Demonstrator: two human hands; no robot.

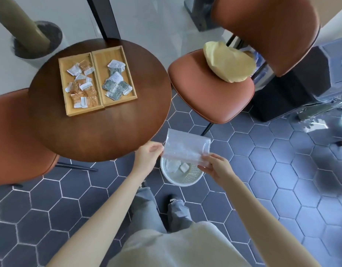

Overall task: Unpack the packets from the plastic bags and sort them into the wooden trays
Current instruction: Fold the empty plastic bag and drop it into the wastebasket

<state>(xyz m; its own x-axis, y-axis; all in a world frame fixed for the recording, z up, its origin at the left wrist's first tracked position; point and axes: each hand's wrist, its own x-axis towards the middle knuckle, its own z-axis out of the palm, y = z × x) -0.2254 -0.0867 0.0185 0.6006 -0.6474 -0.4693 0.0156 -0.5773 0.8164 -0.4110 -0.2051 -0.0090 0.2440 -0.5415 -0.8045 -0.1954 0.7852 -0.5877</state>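
Observation:
A clear plastic bag hangs flat between my hands, just above a white mesh basket on the floor. My left hand pinches its left edge and my right hand grips its lower right corner. The bag looks empty. Two wooden trays sit side by side on the round table: the left tray holds several orange packets, the right tray holds several grey-green packets.
Crumpled white pieces lie inside the basket. A brown chair with a yellow cushion stands right of the table. Another brown seat is at the left. A black box stands at the right. My legs are below the basket.

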